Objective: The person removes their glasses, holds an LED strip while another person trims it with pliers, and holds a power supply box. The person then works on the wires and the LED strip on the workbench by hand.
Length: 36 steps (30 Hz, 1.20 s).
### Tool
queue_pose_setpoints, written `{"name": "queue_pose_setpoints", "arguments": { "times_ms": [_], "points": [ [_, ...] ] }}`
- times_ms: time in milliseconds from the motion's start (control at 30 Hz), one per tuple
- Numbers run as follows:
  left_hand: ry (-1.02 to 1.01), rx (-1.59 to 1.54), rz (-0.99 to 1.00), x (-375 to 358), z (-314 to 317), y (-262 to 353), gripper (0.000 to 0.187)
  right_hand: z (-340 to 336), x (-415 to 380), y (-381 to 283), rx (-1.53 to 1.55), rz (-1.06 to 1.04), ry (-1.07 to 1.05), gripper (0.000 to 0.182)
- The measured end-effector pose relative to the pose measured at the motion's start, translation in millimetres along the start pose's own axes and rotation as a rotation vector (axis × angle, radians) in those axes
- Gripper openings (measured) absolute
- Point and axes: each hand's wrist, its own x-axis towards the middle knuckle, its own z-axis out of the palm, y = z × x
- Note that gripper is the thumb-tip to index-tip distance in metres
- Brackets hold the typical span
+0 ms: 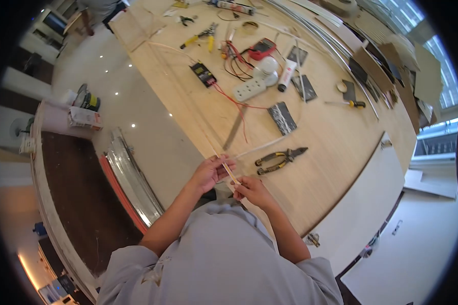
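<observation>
A thin, pale yellowish strip, looking like LED strip light, runs between my two hands at the table's near edge. My left hand has its fingers curled about the upper part of the strip. Lower down, my right hand pinches the strip between thumb and fingers. Just right of my hands lie pliers with black and yellow handles. A white strip or cord trails across the wood beyond my hands. Farther up is a black box with red wires.
The wooden table carries a white power strip, a red multimeter, a glue tube, a screwdriver and wire strippers. A white panel lies at right. Long metal profiles line the far side.
</observation>
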Motion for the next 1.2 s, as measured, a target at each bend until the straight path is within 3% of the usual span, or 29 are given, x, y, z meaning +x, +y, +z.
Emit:
{"name": "queue_pose_setpoints", "arguments": {
  "times_ms": [100, 233, 600, 700, 800, 867, 967, 1100, 1200],
  "points": [
    [0.009, -0.004, -0.005, -2.9, 1.8, 2.1, 0.031, -7.0, 2.3, -0.9, 0.014, 0.041, -0.023, 0.026],
    [0.035, 0.017, -0.011, -3.5, 1.8, 0.2, 0.032, -21.1, 3.7, -16.0, 0.064, -0.009, 0.123, 0.029],
    [0.027, 0.029, 0.001, 5.9, -8.6, -6.8, 0.025, -62.6, 24.8, -42.1, -0.236, -0.161, 0.43, 0.022],
    [0.078, 0.234, -0.07, 11.7, -13.5, -7.5, 0.023, -70.5, 33.2, -47.2, -0.508, -0.152, 0.534, 0.028],
    [0.142, 0.43, -0.095, 11.0, -5.9, -3.5, 0.026, -89.1, 46.4, -46.1, -0.99, -0.317, 0.808, 0.034],
    [0.138, 0.584, -0.159, 10.2, 1.0, 1.5, 0.03, -102.1, 53.5, -67.9, -1.038, -0.178, 0.882, 0.051],
    [0.11, 0.724, -0.185, 15.9, -4.3, -4.6, 0.034, -123.0, 75.6, -70.7, -1.211, -0.145, 1.0, 0.067],
    [0.107, 0.687, -0.15, 24.2, -13.8, -21.9, 0.033, -143.8, 89.8, -66.4, -1.186, -0.009, 0.905, 0.075],
    [0.094, 0.642, -0.093, 23.9, -15.4, -24.7, 0.032, -156.7, 88.6, -57.8, -1.162, -0.12, 0.887, 0.074]
  ]
}}
